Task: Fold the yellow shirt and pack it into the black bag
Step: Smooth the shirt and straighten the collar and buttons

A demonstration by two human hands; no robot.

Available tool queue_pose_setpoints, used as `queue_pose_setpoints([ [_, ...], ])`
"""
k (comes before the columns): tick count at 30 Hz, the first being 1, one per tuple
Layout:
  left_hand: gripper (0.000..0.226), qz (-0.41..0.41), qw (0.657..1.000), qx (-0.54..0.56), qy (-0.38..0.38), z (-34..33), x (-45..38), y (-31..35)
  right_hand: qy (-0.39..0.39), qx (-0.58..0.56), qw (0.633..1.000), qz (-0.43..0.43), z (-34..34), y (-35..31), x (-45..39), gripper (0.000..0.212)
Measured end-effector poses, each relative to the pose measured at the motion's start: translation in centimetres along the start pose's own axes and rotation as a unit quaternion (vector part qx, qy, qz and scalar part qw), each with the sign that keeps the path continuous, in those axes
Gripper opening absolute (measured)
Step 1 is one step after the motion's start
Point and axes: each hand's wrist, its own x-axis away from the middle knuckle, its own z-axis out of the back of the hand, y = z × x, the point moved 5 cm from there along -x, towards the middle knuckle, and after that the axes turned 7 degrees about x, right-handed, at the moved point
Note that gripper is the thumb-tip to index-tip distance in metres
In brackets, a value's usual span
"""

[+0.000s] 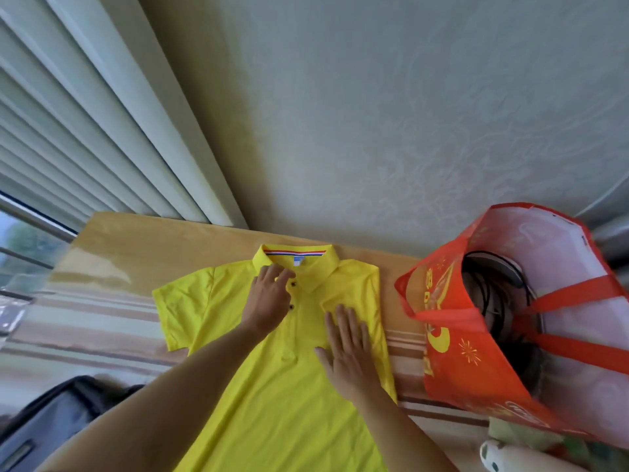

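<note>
The yellow polo shirt (282,396) lies face up on the wooden table (143,247), collar toward the wall. Its right sleeve side looks folded in; the left sleeve is spread out. My left hand (269,298) rests on the chest beside the button placket, fingertips at the collar, fingers slightly bent. My right hand (350,349) presses flat on the shirt's right side with straight fingers. Part of the black bag (51,424) shows at the bottom left, below the table's edge.
An orange-red shopping bag (476,342) with dark cables inside stands on the table just right of the shirt. A white object (493,454) lies at the bottom right. The wall runs behind the table, and a window with blinds is at the left.
</note>
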Motion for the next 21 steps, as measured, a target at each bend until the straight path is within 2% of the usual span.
queue_pose_setpoints([
  [4, 0.05, 0.073, 0.996, -0.04, 0.027, 3.6, 3.2, -6.8, 0.0, 0.041, 0.999, -0.003, -0.6, -0.1, 0.1, 0.068],
  [6, 0.051, 0.118, 0.991, -0.055, 0.04, 5.3, 4.3, -9.5, 0.027, 0.045, 0.998, -0.027, 0.4, -0.4, -1.0, 0.062],
  [8, 0.049, 0.2, 0.977, -0.049, 0.062, 6.8, 5.4, -12.3, 0.063, 0.052, 0.995, -0.06, 1.9, -1.6, -3.1, 0.058],
  [10, 0.046, 0.323, 0.942, -0.038, 0.082, 8.0, 7.0, -15.3, 0.087, 0.045, 0.994, -0.055, 3.2, -4.4, -6.2, 0.041],
  [12, 0.051, 0.462, 0.884, -0.003, 0.078, 9.2, 8.9, -18.2, 0.089, -0.007, 0.996, -0.022, 3.9, -8.6, -9.7, 0.025],
  [14, 0.06, 0.53, 0.847, 0.019, 0.045, 9.6, 10.1, -20.9, 0.058, -0.082, 0.995, 0.012, 4.3, -13.5, -12.8, 0.015],
  [17, 0.061, 0.511, 0.858, 0.054, 0.033, 9.6, 10.3, -23.7, -0.015, -0.18, 0.982, 0.05, 4.0, -20.6, -16.6, 0.015],
  [21, 0.037, 0.443, 0.884, 0.139, 0.055, 10.0, 9.4, -25.3, -0.078, -0.234, 0.967, 0.057, 2.8, -27.0, -20.5, 0.025],
])
